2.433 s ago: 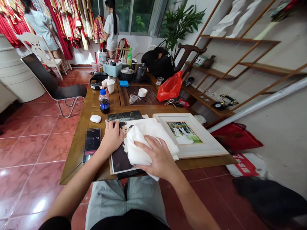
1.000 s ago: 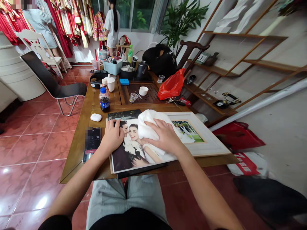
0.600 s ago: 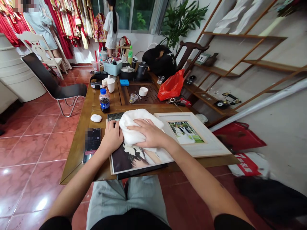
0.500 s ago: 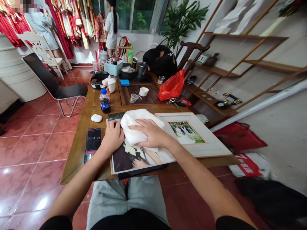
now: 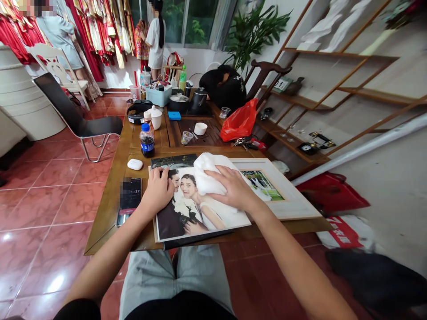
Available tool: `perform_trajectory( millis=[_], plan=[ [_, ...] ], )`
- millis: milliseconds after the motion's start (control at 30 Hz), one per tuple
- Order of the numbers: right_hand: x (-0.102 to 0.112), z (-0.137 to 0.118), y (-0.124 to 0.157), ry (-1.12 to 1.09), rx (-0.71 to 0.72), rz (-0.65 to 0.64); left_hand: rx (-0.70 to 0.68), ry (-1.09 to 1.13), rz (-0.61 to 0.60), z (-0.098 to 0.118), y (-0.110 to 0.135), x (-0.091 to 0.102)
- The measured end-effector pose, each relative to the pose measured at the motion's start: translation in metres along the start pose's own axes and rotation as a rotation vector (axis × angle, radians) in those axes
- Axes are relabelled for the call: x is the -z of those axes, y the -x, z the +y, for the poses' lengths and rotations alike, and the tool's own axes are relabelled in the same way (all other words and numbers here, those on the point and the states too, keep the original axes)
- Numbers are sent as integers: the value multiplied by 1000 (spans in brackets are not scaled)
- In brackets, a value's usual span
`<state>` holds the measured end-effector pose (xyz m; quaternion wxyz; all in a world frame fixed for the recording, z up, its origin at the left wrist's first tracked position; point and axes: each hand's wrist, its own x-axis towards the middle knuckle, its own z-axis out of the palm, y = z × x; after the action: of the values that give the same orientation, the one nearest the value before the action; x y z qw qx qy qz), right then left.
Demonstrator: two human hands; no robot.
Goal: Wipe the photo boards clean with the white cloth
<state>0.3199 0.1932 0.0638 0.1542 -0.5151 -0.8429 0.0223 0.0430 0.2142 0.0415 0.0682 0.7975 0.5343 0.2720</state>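
A large wedding photo print (image 5: 182,209) lies flat at the table's near edge, on top of a dark board. My right hand (image 5: 230,184) grips a bunched white cloth (image 5: 209,173) that rests on the photo's right part, its fingers curled over the cloth. On the photo's left edge lies my left hand (image 5: 159,186), fingers spread and flat, holding nothing. To the right, a pale framed wedding picture (image 5: 295,195) is partly covered by the cloth and my right hand. A phone (image 5: 130,200) with a lit screen lies left of the photo.
A white earbud case (image 5: 134,164) and a dark drink bottle (image 5: 147,141) stand beyond the phone. Farther back are a white cup (image 5: 200,129), a red plastic bag (image 5: 238,124) and a kettle (image 5: 199,100). A person in black (image 5: 223,86) leans on the far end of the table (image 5: 103,222).
My right hand has moved the white cloth to the right across the photo, uncovering two printed faces. The left hand stays at the photo's left edge.
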Motion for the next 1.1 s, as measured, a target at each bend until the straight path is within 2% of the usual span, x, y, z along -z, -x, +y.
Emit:
perform_trajectory(
  millis=[100,300,433,600,900,1000,1100],
  plan=[
    [-1,-13,0,16,0,2,-3,7,25,0,0,-1],
    [-6,-55,-6,39,48,-58,-18,5,54,-2,0,-3],
    [-7,-74,-7,15,83,-75,6,10,30,-1,0,-2],
    [-6,-67,-2,-4,51,-79,6,6,23,1,0,-1],
    [-9,-29,24,28,-106,65,16,17,19,1,1,0],
    [-10,-34,29,27,-106,72,14,13,24,1,1,-1],
    [-11,-51,31,13,-61,53,9,18,36,2,1,-1]
  ],
)
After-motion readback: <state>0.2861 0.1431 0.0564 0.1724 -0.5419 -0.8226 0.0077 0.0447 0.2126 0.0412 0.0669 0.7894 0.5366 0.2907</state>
